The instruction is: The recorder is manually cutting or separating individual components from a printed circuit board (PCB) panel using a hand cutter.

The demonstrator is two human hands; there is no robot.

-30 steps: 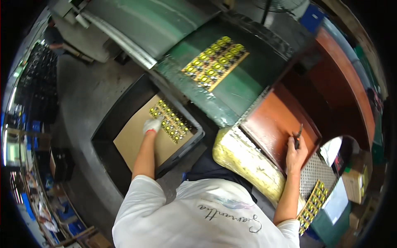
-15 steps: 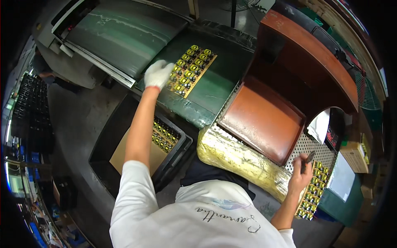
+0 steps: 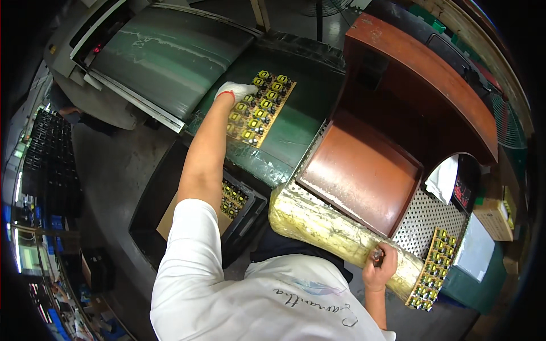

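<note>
My left hand (image 3: pixel 236 91), in a white knitted glove, reaches over the upper left edge of a panel of circuit boards (image 3: pixel 265 108). Its fingers are stretched out toward the yellow-topped parts and seem to touch them. The panel lies flat on a dark green surface. My bare right hand (image 3: pixel 382 267) is closed around a small dark hand tool (image 3: pixel 377 257), over the plastic-wrapped yellow roll; most of the tool is hidden in the fist. A second board panel (image 3: pixel 435 267) rests to the right of that hand.
A reddish-brown tray (image 3: pixel 358 170) sits under a curved brown hood (image 3: pixel 421 74) on a perforated metal plate (image 3: pixel 418 230). The yellow roll (image 3: pixel 318 221) borders it in front. A black bin (image 3: pixel 149 210) with cardboard and more boards stands lower left. A conveyor (image 3: pixel 165 54) is at upper left.
My left hand has moved from the panel's left edge up and right over its parts. My right hand, still holding the tool, has come left and nearer from beside the second panel.
</note>
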